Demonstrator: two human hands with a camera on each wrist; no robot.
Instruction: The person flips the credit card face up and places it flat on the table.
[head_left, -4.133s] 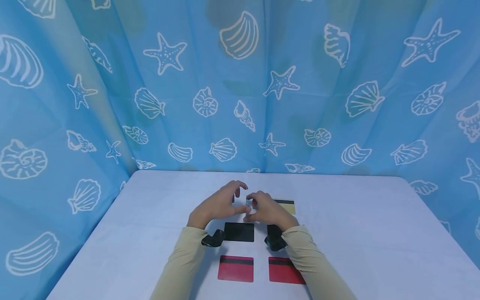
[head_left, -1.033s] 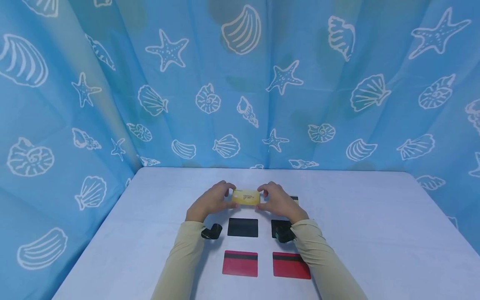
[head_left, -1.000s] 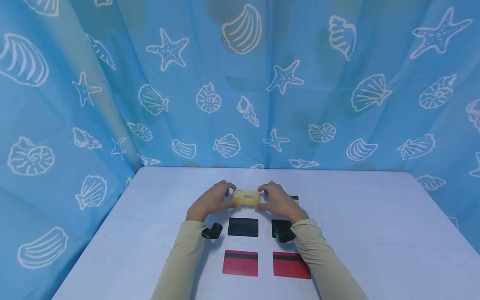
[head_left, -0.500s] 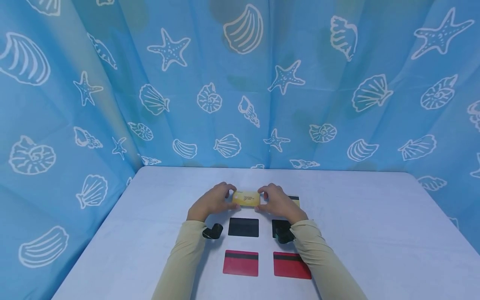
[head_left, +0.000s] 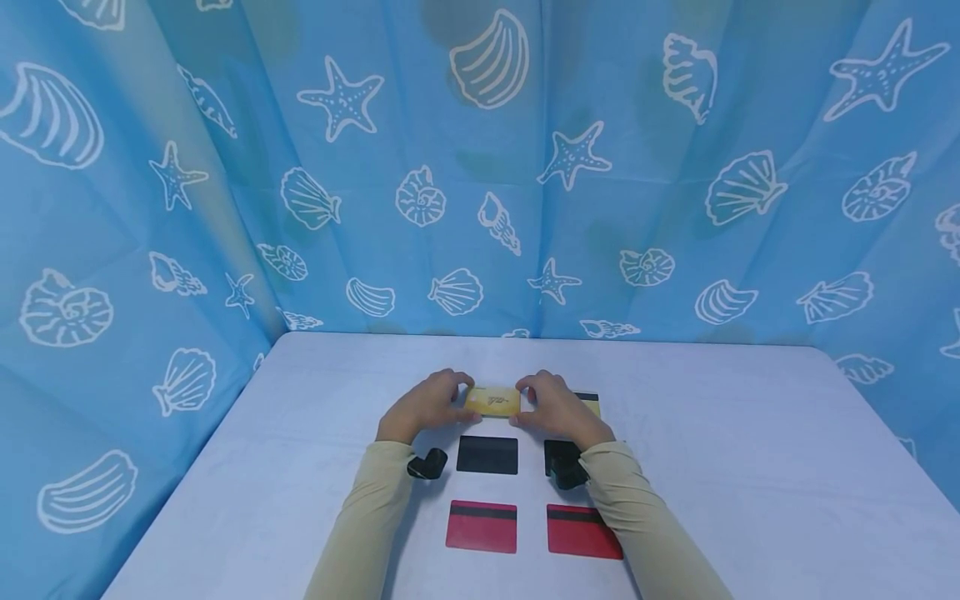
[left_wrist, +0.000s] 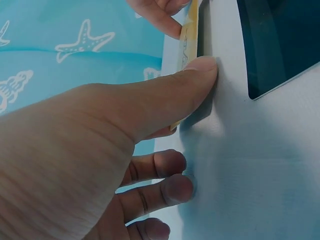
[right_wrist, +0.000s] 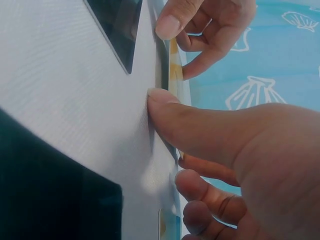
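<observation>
Card (head_left: 492,402), yellow, over the white counter (head_left: 750,442), just beyond a black card (head_left: 487,455); its opposite ends are pinched by the left hand (head_left: 426,406) and the right hand (head_left: 558,408), both hands partly closed.

Two yellow cards (head_left: 492,401), two black cards (head_left: 487,455), one pinkish card (head_left: 482,533) and one red card (head_left: 579,535) make six in all. One left hand (head_left: 426,406) and one right hand (head_left: 559,411) make two, along with two beige sleeves (head_left: 375,500) and two black wrist cameras (head_left: 428,464). There is one white table (head_left: 750,467) as well
</observation>
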